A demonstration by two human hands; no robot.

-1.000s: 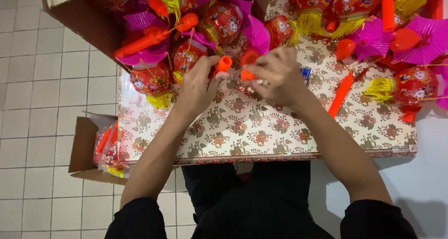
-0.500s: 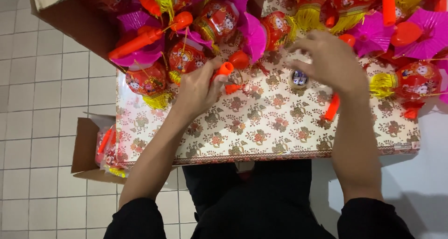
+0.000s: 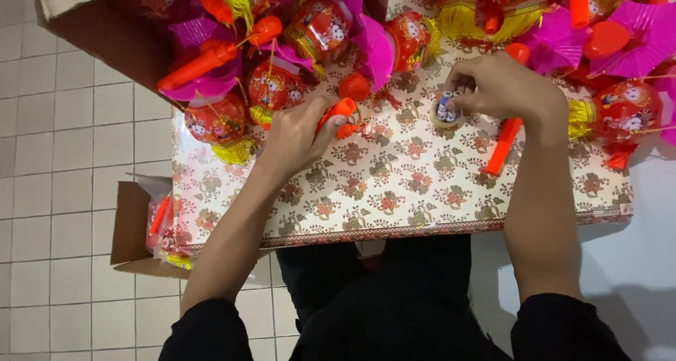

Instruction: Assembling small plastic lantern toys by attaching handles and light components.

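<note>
Room: we look down on a floor of pale square tiles (image 3: 56, 157), with a white surface at the right edge.
Table: our table (image 3: 422, 185) wears a cream cloth printed with red flowers; we take it as our landmark.
Far edge of the table: red toy lanterns (image 3: 271, 86) with yellow tassels, pink paper fans (image 3: 634, 40) and orange sticks lie heaped, leaving the near half bare, which reads to us as working room.
Left hand: our left hand (image 3: 296, 139) sits near the table's middle, fingers curled about an orange handle (image 3: 338, 111) with its tip poking out past the thumb, steadied low over the cloth.
Right hand: our right hand (image 3: 507, 86), right of the middle, has its fingertips pinched down at a small roll of batteries (image 3: 447, 109) standing on end on the cloth; whether it grips one we cannot tell.
Loose stick: an orange stick (image 3: 501, 148) lies just under that hand.
Left of the table: an open cardboard box (image 3: 130, 220) on the floor holds more wrapped pieces, kept within reach.
</note>
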